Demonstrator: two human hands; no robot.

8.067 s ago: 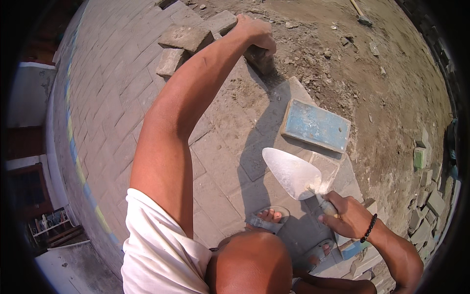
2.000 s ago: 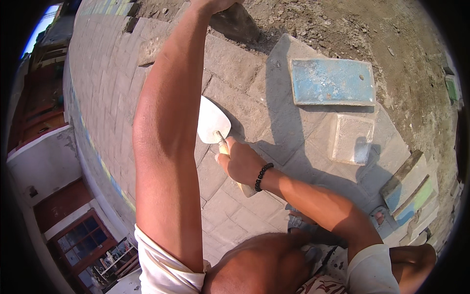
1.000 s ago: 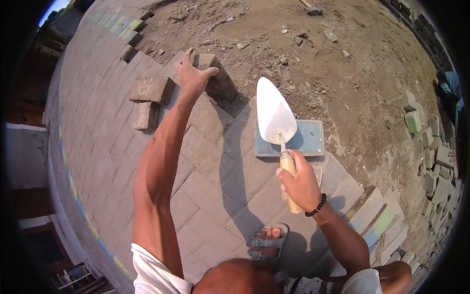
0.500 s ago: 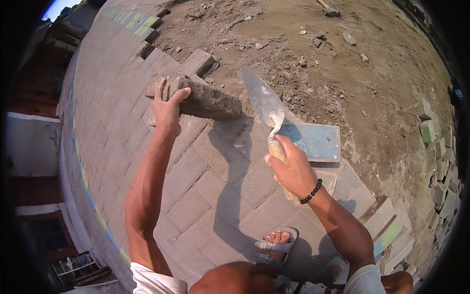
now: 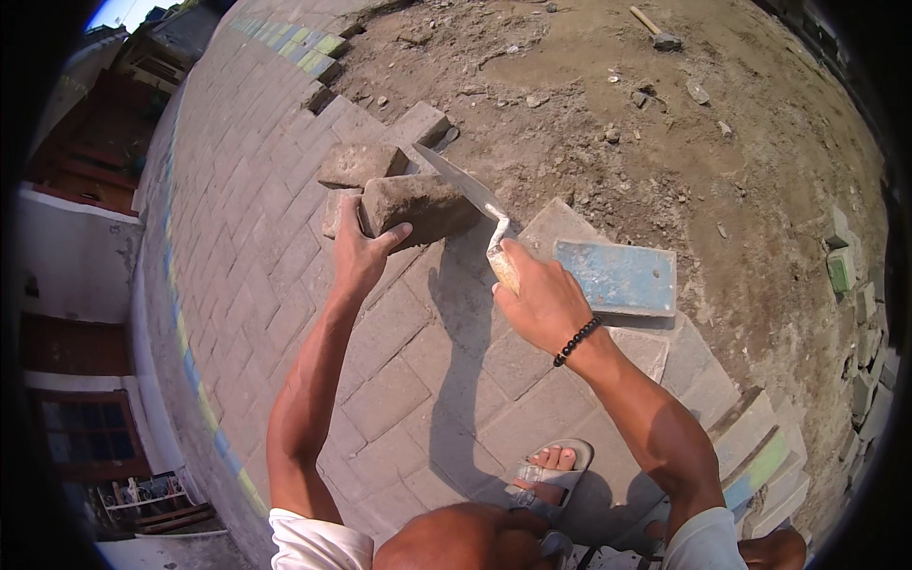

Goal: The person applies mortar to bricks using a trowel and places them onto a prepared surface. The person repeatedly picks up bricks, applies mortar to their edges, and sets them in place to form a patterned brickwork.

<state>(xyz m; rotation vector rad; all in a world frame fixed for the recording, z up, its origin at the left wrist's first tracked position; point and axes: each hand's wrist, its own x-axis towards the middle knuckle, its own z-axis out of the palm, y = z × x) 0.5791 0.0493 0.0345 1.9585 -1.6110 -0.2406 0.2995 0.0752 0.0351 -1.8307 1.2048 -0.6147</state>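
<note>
My left hand (image 5: 359,249) is closed on the near end of a dirt-caked grey paving block (image 5: 418,204), held just in front of two loose blocks (image 5: 357,160). My right hand (image 5: 534,290) grips the handle of a pointed steel trowel (image 5: 451,173); its blade slants up-left along the held block's far side, and I cannot tell whether they touch. Right of the trowel a pale blue painted block (image 5: 613,277) lies on grey pavers. The block's underside is in shadow.
Herringbone paving (image 5: 247,209) with a painted edge strip runs up the left, beside walls and a doorway (image 5: 81,432). Bare dirt and rubble (image 5: 722,190) fill the right, with a hammer (image 5: 665,40) at the top and stacked pavers (image 5: 860,313) at the rim. My sandalled foot (image 5: 556,461) is below.
My left hand has brought the block from farther off toward me, turning it. The trowel blade has swung left from above the blue block to beside the held block.
</note>
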